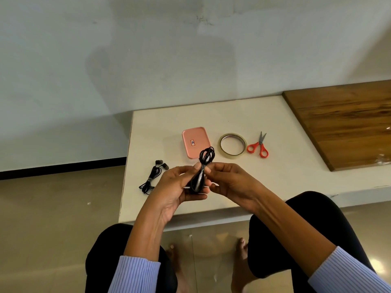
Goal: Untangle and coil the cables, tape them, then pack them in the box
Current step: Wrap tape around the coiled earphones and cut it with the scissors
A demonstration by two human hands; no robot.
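Head view, looking down at a low white table (275, 115) with a smooth matte top and a squared near edge. At far left on the table lies a pair of black earphones (152, 176): two rounded earbuds at the far end, the thin cord gathered into a loose bundle with a band about its middle, resting flat and apart from the hands. The left hand (179, 187), palm turned up, fingers curled, grips the lower part of a coiled black cable (203, 168) held above the table's near half; a metal jack plug (186, 187) projects leftward from the bundle at the palm. A glossy strip of clear tape wraps the coil's waist, and the free loops stand up past the fingertips. The right hand (227, 179) meets the coil from the other side, thumb and fingers pinching it at the taped section. Beyond the loops sits a pink box (195, 141), rounded-rectangular, smooth plastic, lid closed with a small label on top; its contents are not visible. Just right of it lies a ring-shaped roll of clear tape (232, 145), flat on the table. Next to the roll lie small scissors (259, 145) with orange loop handles and closed steel blades. At far right a brown wood-grain board (342, 121) overlies the table.
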